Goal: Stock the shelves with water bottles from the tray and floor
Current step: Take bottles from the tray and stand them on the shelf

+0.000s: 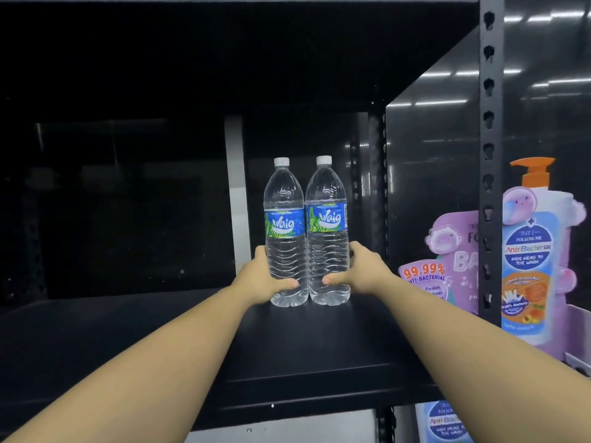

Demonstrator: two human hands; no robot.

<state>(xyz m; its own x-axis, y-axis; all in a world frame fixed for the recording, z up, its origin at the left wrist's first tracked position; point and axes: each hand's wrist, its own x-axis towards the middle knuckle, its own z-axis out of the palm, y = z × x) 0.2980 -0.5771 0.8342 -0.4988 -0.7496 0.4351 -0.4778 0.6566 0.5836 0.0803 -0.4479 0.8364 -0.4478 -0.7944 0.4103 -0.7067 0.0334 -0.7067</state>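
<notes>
Two upright water bottles (pixel 305 231) beside purple wash bottle (pixel 534 260).

Both bare arms stretched forward, left hand (pixel 265 279) and right hand (pixel 358 270) curled inward, thumbs in front, fingers wrapped round behind, palms faced each other

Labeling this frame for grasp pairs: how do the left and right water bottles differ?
The left bottle is gripped low by the left hand; the right bottle by the right hand. The right bottle's cap sits slightly higher in frame than the left's. The right bottle stands nearer the shelf's side panel. Shared: both upright on the black shelf, touching side by side, clear, white caps, same blue label.
</notes>
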